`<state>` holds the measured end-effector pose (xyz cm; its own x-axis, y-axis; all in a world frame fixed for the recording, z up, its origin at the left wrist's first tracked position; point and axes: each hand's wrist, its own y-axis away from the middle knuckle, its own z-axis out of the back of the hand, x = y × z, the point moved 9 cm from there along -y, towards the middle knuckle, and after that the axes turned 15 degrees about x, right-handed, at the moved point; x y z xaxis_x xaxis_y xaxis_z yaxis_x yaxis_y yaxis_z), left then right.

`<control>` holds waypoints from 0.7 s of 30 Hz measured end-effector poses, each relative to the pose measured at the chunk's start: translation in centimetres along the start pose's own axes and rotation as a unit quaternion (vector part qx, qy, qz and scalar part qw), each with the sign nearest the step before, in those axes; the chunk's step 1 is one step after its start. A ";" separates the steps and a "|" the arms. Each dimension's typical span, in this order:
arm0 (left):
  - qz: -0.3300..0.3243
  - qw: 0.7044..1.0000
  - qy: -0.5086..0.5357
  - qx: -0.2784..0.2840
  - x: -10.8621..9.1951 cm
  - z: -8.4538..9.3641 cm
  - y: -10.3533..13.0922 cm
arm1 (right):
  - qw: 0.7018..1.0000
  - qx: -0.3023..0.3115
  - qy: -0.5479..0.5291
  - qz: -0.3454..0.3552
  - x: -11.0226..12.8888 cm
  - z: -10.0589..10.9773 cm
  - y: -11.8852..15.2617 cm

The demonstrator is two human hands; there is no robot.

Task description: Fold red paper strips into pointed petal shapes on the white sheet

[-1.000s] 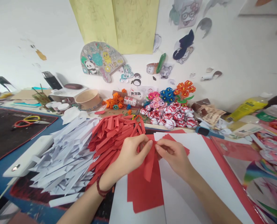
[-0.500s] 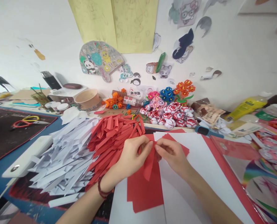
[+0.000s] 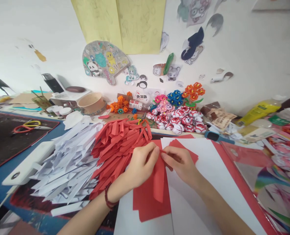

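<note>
Between my two hands hangs a strip of red paper (image 3: 158, 184), curled lengthwise and pinched near its upper end. My left hand (image 3: 144, 162) closes thumb against forefinger on it. My right hand (image 3: 180, 160) pinches the same paper from the other side, fingertips almost touching the left ones. Beneath lie flat red paper sheets (image 3: 150, 205) on top of white sheets (image 3: 196, 195). Just left of my hands is a heap of folded red paper strips (image 3: 118, 143), and beyond it a heap of folded white paper strips (image 3: 69, 166).
A white power bank (image 3: 29, 164) with a cable lies at the left, near scissors (image 3: 29, 127) on a dark mat. Along the wall stand a round tub (image 3: 91, 102), red-and-white paper flowers (image 3: 176, 119) and a yellow bottle (image 3: 261, 111). A clear plastic packet (image 3: 264, 182) lies at right.
The red strip between my hands has swung to hang straighter and lower, its free end shifting down and right. My hands stay nearly in place, still pinching.
</note>
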<state>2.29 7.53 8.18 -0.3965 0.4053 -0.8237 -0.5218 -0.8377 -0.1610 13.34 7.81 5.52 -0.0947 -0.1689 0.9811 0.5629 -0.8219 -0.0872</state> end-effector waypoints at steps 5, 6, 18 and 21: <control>-0.005 1.000 -0.030 -0.003 0.1 0.0 0.0 | 1.000 0.011 -0.021 0.004 -0.5 -0.4 -0.2; -0.007 0.999 -0.032 -0.002 0.0 0.0 0.1 | 1.000 0.011 -0.026 0.003 -0.6 -0.5 -0.2; 0.008 0.999 0.029 0.028 0.6 -0.8 -0.5 | 0.999 -0.047 -0.011 0.013 -0.7 0.3 0.1; 0.014 0.999 0.041 0.021 0.8 -0.8 -0.5 | 0.997 -0.068 0.013 0.018 -0.4 0.6 0.3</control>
<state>2.83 7.94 7.13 -0.3498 0.3496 -0.8692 -0.5440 -0.8311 -0.1154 14.04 7.98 5.16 -0.0981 -0.2126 0.9722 0.4501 -0.8808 -0.1472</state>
